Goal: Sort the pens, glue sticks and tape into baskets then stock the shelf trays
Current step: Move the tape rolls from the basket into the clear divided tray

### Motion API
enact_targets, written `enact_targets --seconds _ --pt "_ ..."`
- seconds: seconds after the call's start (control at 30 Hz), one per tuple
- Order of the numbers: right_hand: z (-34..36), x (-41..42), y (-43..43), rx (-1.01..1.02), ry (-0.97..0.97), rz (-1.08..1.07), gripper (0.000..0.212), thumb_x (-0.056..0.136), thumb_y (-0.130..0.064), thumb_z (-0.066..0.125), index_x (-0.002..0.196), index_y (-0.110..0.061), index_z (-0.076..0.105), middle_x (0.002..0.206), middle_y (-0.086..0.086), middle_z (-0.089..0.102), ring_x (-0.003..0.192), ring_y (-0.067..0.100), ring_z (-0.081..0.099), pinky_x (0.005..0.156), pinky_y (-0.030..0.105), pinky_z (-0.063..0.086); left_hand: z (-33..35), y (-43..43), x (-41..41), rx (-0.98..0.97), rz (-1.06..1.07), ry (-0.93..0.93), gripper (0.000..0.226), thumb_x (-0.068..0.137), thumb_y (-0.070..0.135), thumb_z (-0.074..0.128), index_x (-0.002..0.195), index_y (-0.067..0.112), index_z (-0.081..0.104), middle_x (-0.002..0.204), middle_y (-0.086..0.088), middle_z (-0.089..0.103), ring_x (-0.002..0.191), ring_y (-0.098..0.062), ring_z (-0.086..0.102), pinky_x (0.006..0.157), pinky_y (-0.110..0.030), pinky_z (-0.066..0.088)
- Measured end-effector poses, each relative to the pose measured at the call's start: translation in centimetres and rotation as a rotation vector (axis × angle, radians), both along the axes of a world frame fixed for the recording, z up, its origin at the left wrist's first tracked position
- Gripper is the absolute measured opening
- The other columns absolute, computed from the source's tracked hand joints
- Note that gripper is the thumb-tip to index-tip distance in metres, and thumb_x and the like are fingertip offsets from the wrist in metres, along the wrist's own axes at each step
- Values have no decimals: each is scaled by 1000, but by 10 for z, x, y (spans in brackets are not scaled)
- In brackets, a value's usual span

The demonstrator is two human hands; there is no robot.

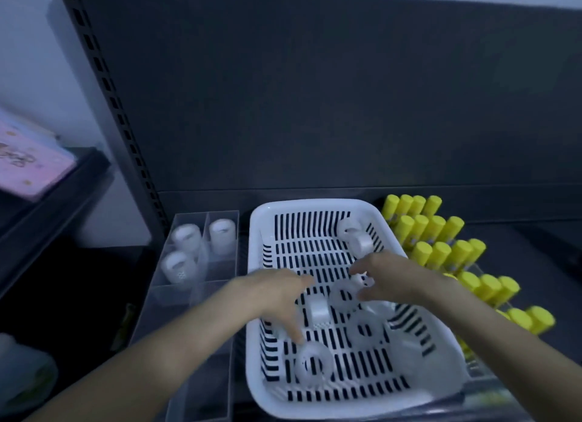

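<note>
basket [308, 205]: one, white, slotted, sitting mid-shelf between the clear tray and the glue sticks
tape rolls [315, 363] in basket: at least seven countable. Two at the far right corner, one on edge near the middle, the rest flat. Too blurry on the near right side for an exact total
clear divided tray [176, 295]: one, just left of the basket, touching or nearly so
stocked rolls [222, 234]: three, in the tray's far compartments, two on the left side and one on the right
glue sticks [436, 229]: yellow caps, standing in rows just right of the basket, roughly seventeen in view. Front ones partly hidden behind the right arm
left hand [277, 295]: over the basket's left half, fingers spread wide, gripping nothing, one fingertip down by the nearest flat roll
right hand [387, 276]: over the basket's middle, thumb and fingers curved either side of a small roll [362, 281]. Can't tell if actually pinching or just around it, too smeared
pink box [28, 166]: one, on a separate shelf far left
shelf back panel [315, 106]: dark, plain, behind everything
</note>
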State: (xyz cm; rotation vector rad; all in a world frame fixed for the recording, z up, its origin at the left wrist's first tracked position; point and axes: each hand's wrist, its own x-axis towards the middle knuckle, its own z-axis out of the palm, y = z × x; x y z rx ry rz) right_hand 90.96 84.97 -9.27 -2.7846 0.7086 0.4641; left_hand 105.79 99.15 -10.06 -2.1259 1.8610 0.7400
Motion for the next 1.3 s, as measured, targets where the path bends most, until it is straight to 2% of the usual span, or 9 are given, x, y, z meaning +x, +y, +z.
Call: enact_targets --seconds 0.1,0.2,0.3,0.53,0.77,0.93,1.07,1.2,1.3 --pt "-14 -5 0 -1 -4 6 58 84 -36 63 136 -19 44 135 0 52 122 18 49 97 33 44 -9 0 -13 82 -11 -52 96 70 45 76 144 19 21 119 -4 55 104 -22 54 76 -33 48" --pt "-23 -2 3 9 21 35 56 83 -37 64 132 -19 47 129 1 48 118 22 49 95 37 46 -10 -2 -9 28 24 -64 61 76 36 73 123 11 43 89 0 51 87 -20 54 68 -33 47" --pt "-27 4 5 -40 23 80 41 81 -40 62 115 -20 54 110 2 45 97 21 51 82 37 49 -10 -3 -4 -9 50 -96 41 83 22 63 119 9 49 101 -5 54 96 -23 56 77 -36 52" --pt "-28 15 7 -77 38 116 32 82 -38 61 104 -15 59 101 3 44 96 21 50 77 34 46 -11 -2 -12 -40 169 145 72 85 36 61 146 24 23 142 -3 37 127 -20 41 101 -31 40" --pt "-32 11 4 -146 -28 43 35 85 -38 57 110 -13 55 111 7 49 98 24 53 72 33 42 -26 -13 -16 -150 267 217 67 81 32 68 140 29 37 136 1 42 125 -18 42 102 -31 39" --pt "-24 14 -1 -121 -166 -34 44 87 -38 55 122 -12 50 122 9 43 91 29 59 71 35 47 -26 -27 -6 -281 388 132 34 80 20 61 111 13 47 107 -3 51 90 -18 52 70 -31 45" --pt "-20 13 -1 -81 -209 -36 51 85 -35 57 130 -13 46 127 8 40 95 28 60 80 36 51 -23 -33 -8 -349 432 158 54 78 26 65 126 13 46 116 -3 44 97 -18 51 77 -30 45" --pt "-24 11 -1 -20 -239 -11 53 85 -30 59 133 -13 44 130 8 38 103 27 56 84 33 49 -21 -34 -4 -179 437 80 34 79 22 64 110 15 51 116 -3 39 89 -16 48 67 -26 43" --pt "-26 9 -2 24 -266 -8 58 86 -28 58 139 -14 38 135 6 36 111 26 53 90 30 45 -23 -32 -3 25 371 75 62 82 32 64 137 15 40 139 -6 38 115 -18 47 95 -34 46"
